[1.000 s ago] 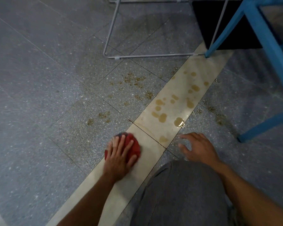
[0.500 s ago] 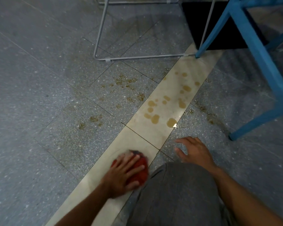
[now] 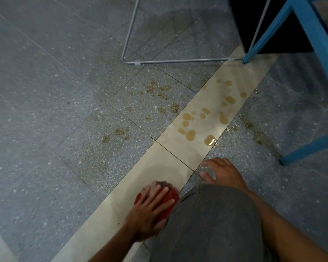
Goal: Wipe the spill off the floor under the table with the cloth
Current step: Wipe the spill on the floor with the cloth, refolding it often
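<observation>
Left hand (image 3: 150,214) lay flat on the red cloth (image 3: 165,199), fingers spread apart and pressing it down onto the pale tile strip (image 3: 170,159), close beside the person's knee (image 3: 212,224). No pinch on the cloth; it was held by palm pressure only. Right hand (image 3: 223,173) was braced on the grey floor (image 3: 45,91) just past the strip, fingers apart, holding nothing.

The spill (image 3: 204,120) sat further up the strip: a cluster of brown puddles, well apart from the cloth, with smaller speckles scattered over the grey tiles on either side. Most of it looked untouched, so the job seemed to be at an early stage.

Risks as judged from here:
- The cloth was bunched into a small wad. One pass through the puddles would likely smear liquid along the smooth strip instead of lifting it.
- A flat palm with no grip could slide off the cloth on wet tile.
- The nearest puddle (image 3: 209,139) lay just ahead of the right hand; shifting that hand forward for support would put it in the wet and invite a slip.
- Reaching further up brings the arm near the blue leg (image 3: 311,146) and the wire frame (image 3: 178,61); a knock was possible.
- Speckles on the grey tiles were hard to see and easily missed.
</observation>
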The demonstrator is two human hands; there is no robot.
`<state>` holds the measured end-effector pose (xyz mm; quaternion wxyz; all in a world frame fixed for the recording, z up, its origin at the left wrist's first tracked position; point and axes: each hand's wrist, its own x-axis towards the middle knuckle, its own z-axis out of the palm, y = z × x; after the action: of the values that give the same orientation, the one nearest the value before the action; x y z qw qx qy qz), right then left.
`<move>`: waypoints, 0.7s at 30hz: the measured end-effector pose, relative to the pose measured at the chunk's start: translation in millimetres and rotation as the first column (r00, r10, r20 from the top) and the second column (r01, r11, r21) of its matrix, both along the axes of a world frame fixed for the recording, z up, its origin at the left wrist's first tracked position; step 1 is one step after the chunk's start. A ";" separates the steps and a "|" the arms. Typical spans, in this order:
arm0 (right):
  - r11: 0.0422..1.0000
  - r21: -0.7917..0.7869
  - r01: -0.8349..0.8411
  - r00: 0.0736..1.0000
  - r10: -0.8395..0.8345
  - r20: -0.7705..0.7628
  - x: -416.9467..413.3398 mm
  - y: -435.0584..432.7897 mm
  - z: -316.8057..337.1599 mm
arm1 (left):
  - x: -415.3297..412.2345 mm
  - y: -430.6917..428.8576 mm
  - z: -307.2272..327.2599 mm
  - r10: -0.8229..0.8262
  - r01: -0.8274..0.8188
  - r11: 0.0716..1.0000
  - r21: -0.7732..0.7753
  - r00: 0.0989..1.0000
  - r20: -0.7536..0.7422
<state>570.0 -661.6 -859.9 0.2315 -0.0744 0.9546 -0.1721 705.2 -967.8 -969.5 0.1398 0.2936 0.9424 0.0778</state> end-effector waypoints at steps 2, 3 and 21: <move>1.000 0.001 -0.005 1.000 0.005 0.014 -5.4 -1.0 -1.8 | -11.6 -42.8 2.6 0.198 -0.198 0.980 -0.010 0.979 -0.038; 1.000 0.003 -0.001 1.000 0.001 0.021 -7.7 -2.6 -2.6 | -29.7 -54.6 1.3 0.311 -0.312 0.950 -0.026 0.950 -0.036; 0.998 0.009 -0.069 0.996 0.069 0.059 -32.9 -16.4 0.6 | -18.6 -74.8 -1.7 0.585 -0.583 0.810 -0.060 0.810 0.028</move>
<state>537.1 -678.0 -859.4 0.2655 -0.1010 0.9452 -0.1609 686.6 -1042.6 -971.2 0.1375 -0.0154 0.9853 0.1007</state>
